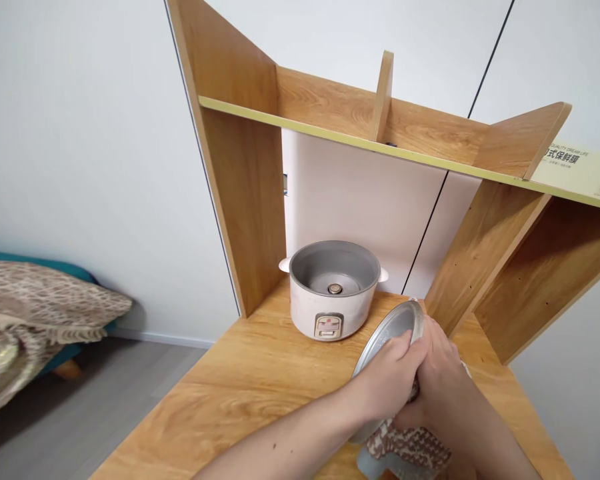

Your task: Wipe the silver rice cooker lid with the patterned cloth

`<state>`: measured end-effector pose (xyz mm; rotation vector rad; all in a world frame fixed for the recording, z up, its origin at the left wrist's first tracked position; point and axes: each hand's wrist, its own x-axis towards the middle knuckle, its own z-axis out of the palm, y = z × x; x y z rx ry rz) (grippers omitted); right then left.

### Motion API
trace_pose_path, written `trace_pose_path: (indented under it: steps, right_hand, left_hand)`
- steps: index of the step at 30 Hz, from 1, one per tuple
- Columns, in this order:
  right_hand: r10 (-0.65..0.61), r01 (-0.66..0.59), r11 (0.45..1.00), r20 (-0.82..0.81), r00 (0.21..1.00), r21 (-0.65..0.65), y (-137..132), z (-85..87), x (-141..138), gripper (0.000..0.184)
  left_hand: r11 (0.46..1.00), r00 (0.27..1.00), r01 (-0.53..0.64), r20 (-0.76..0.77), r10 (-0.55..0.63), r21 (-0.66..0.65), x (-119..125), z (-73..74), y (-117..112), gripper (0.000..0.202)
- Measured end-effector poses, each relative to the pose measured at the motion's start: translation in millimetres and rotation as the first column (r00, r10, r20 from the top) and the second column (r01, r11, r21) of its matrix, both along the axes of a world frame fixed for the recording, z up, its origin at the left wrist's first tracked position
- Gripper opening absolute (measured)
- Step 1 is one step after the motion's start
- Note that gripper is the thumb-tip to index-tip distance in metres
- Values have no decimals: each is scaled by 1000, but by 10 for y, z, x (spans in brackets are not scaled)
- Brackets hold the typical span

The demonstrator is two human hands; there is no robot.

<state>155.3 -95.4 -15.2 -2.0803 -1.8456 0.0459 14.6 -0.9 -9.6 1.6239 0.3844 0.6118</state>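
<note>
My left hand (387, 377) grips the rim of a tilted metal inner pot (397, 327) above the wooden tabletop. My right hand (443, 387) is closed against the pot's outside, pressing a brown-and-white patterned cloth (410, 450) that hangs below both hands. The pot's mouth faces left and away from me. A white rice cooker body (333, 290) stands open and without its pot at the back of the tabletop, just beyond my hands; its grey heating well and centre button show.
The wooden desk (240, 393) carries a shelf unit with upright dividers (240, 173) on both sides of the cooker. A printed box (580, 170) lies on the upper shelf at right. A bed with a patterned blanket (35, 313) is at far left.
</note>
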Motion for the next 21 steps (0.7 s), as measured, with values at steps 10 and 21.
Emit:
trace_pose_path:
  steps: [10, 21]
  right_hand:
    - [-168, 172, 985, 112, 979, -25, 102, -278, -200, 150]
    - [-30, 23, 996, -76, 997, -84, -22, 151, -26, 153]
  left_hand:
    - [998, 998, 40, 60, -37, -53, 18, 38, 48, 57]
    - [1000, 1000, 1, 6, -1, 4, -3, 55, -22, 45]
